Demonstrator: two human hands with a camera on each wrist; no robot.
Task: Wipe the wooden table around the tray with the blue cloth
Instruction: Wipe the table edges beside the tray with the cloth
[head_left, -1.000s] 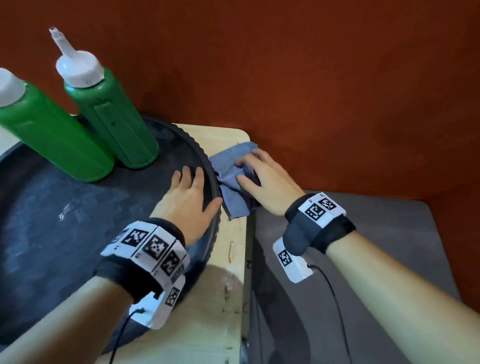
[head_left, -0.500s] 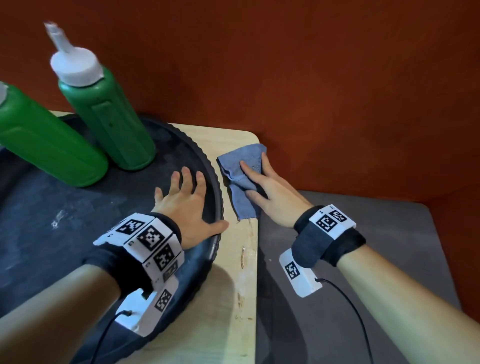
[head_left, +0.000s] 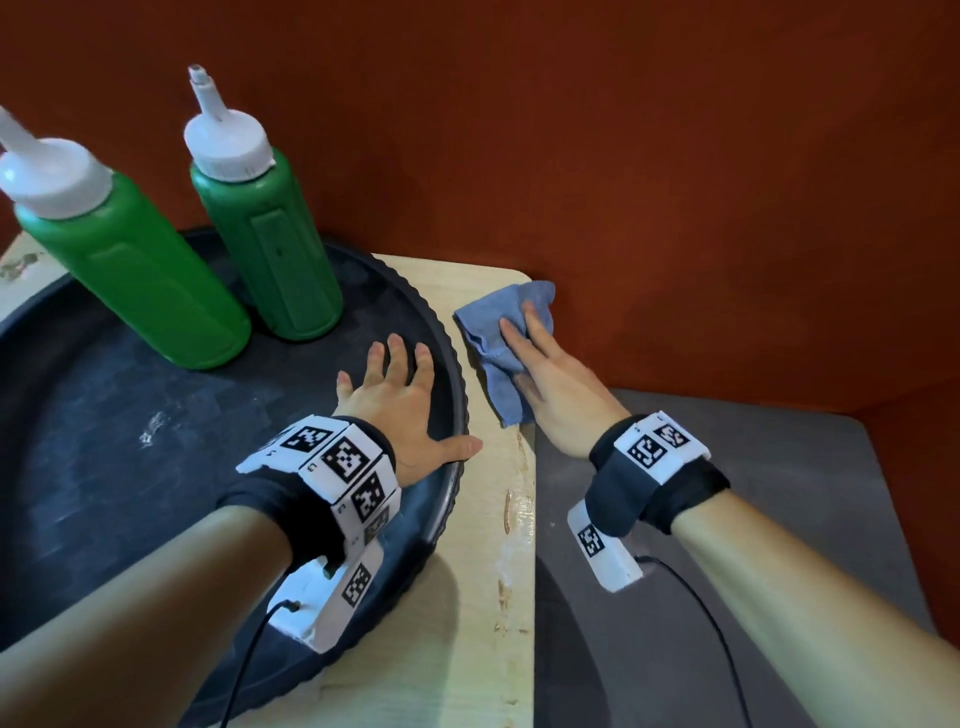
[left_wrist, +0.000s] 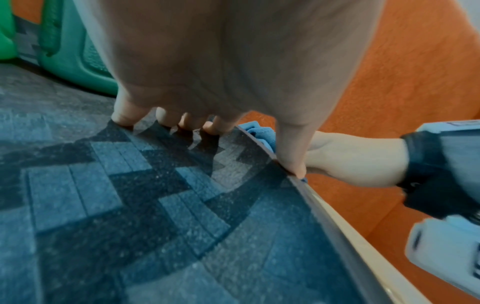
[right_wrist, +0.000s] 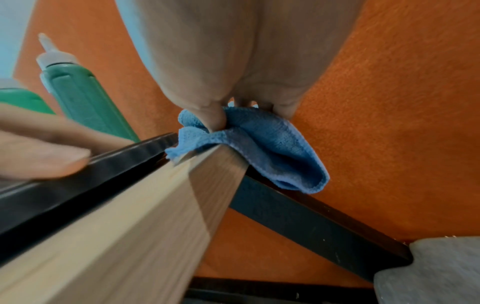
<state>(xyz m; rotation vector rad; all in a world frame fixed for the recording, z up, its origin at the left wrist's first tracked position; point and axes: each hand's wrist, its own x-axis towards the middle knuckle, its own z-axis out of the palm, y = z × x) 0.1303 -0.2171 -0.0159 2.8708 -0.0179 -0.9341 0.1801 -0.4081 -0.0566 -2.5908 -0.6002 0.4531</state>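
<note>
In the head view, the left hand (head_left: 400, 410) is lying flat with straight, spread fingers on the floor of the round black tray (head_left: 104, 415) at centre frame, its thumb reaching over the scalloped rim toward the pale wooden table (head_left: 467, 623); it is grasping nothing. Just right of the rim, the right hand (head_left: 556, 384) is pressing the crumpled blue cloth (head_left: 493, 353) onto the table's far right corner with extended fingers on top, the cloth's lower end hanging past the table edge. Two green squeeze bottles (head_left: 265, 244) with white nozzle caps are standing on the tray at upper left, against a red-brown wall (head_left: 675, 156), and a grey surface (head_left: 779, 571) is filling the lower right. In the left wrist view, the left hand's fingertips (left_wrist: 124, 118) are touching the herringbone-patterned tray floor at centre, the thumb is resting on the rim, and a sliver of the blue cloth (left_wrist: 259, 131) is showing beyond it beside the right hand (left_wrist: 350, 158). In the right wrist view, the right hand (right_wrist: 233, 61) is gathering the blue cloth (right_wrist: 280, 152) at centre frame, the thumb pinching a fold against the fingers, with the cloth draping over the table corner (right_wrist: 215, 164) beside the tray rim (right_wrist: 103, 164) and the left thumb (right_wrist: 46, 152) at left
</note>
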